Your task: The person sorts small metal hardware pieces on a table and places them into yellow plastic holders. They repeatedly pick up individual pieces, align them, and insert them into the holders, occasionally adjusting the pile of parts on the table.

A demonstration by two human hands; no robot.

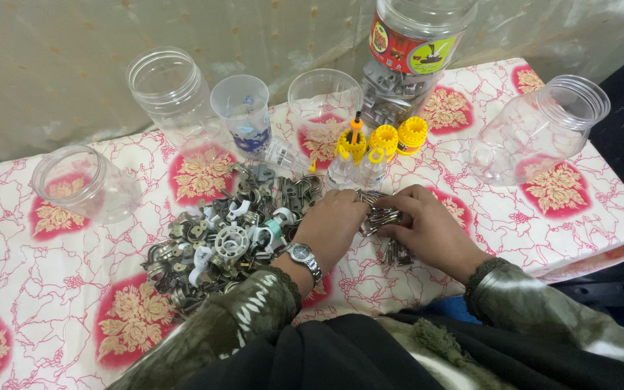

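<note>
My left hand point(332, 225), with a wristwatch, and my right hand point(427, 230) meet over a small bunch of metal clips point(377, 215), fingers of both closed on it. A few more metal clips point(396, 253) lie under my right hand. To the left spreads a big pile of metal hooks and white plastic parts point(218, 238) on the flowered tablecloth point(59, 289).
Empty clear plastic jars stand at the left point(81, 184), back left point(171, 90), back middle point(324, 105) and right point(539, 130). A clear cup point(243, 115), small bottles with yellow caps point(373, 148) and a jar of metal parts point(409, 50) stand behind my hands.
</note>
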